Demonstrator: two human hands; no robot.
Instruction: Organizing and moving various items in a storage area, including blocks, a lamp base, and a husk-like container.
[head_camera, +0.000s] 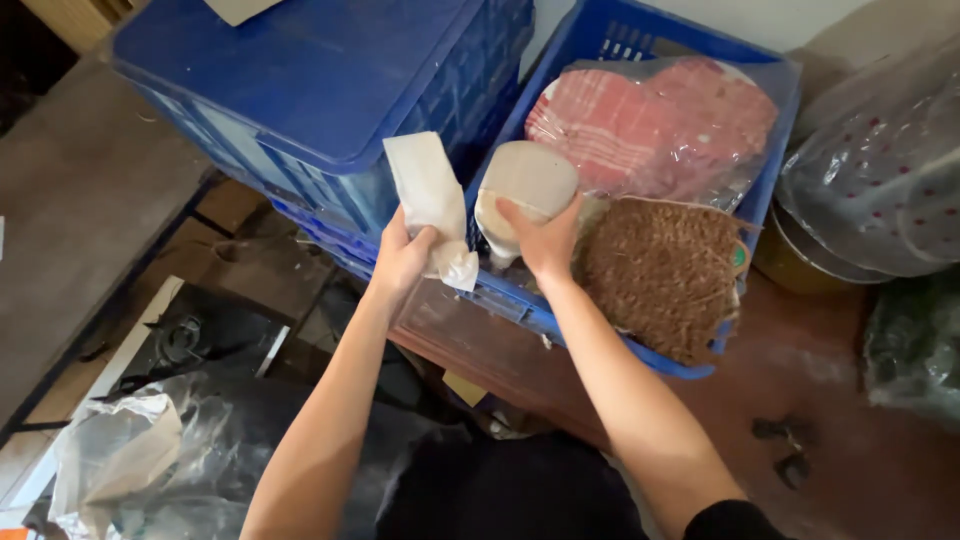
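Left hand closed around a white folded cloth; fingers grip its lower part, and most of the cloth rises above the fist, tilted slightly, with a crumpled end hanging just right of the thumb. Right hand closed on a pale beige round pad, held from below at its lower edge; the pad stands above the fingers, over the near-left corner of an open blue plastic crate. The two hands sit close together, the cloth just left of the pad, not clearly touching it.

Inside the open crate: a pink checked heart-shaped piece in clear plastic wrap at the back, and a brown woven fibre mat at the front, just right of the right hand. A second blue crate, upturned, sits to the left, behind the cloth. Crates rest on a reddish-brown wooden surface. Clear plastic bags with red-dotted items at far right. Crumpled clear plastic sheeting lower left.
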